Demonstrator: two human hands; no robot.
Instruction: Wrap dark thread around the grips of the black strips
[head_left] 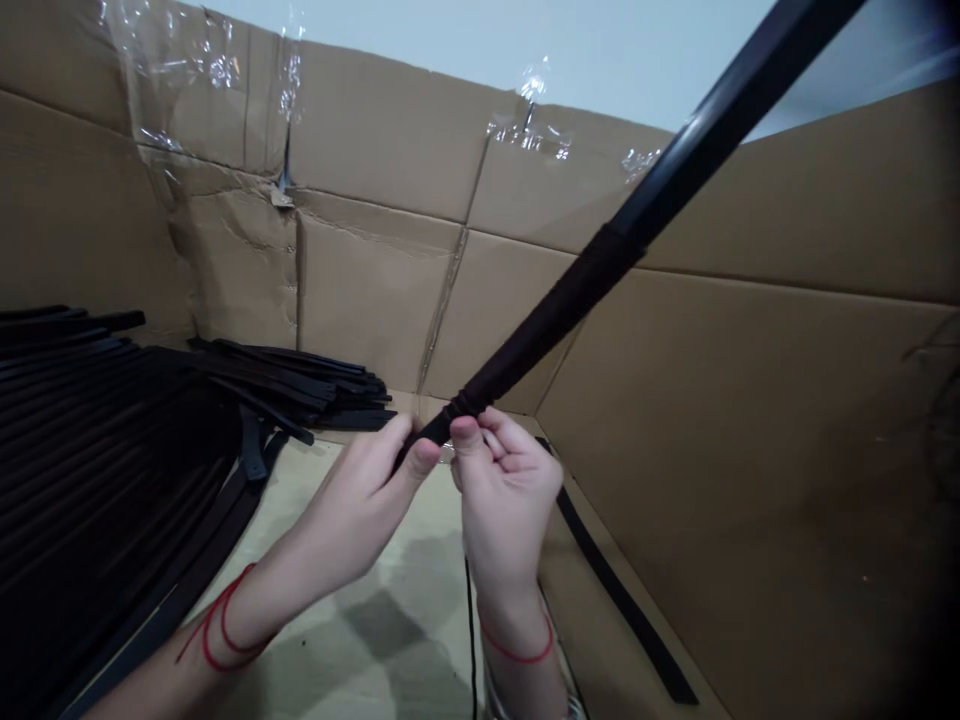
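Note:
A long black rod (645, 215) slants from the middle of the view up to the top right corner. Its lower part wears a dark sleeve (540, 335) that ends in a small rim near my fingers. My left hand (367, 495) pinches the rod's lower end between thumb and fingers. My right hand (502, 490) is closed on the same end, just right of the left, fingertips touching the sleeve's rim. Both wrists carry red string bands.
Tall cardboard walls (750, 400) box in the space at the back, left and right, patched with clear tape. A large pile of black strips (112, 440) fills the left side. One loose black strip (622, 600) lies along the right wall's foot.

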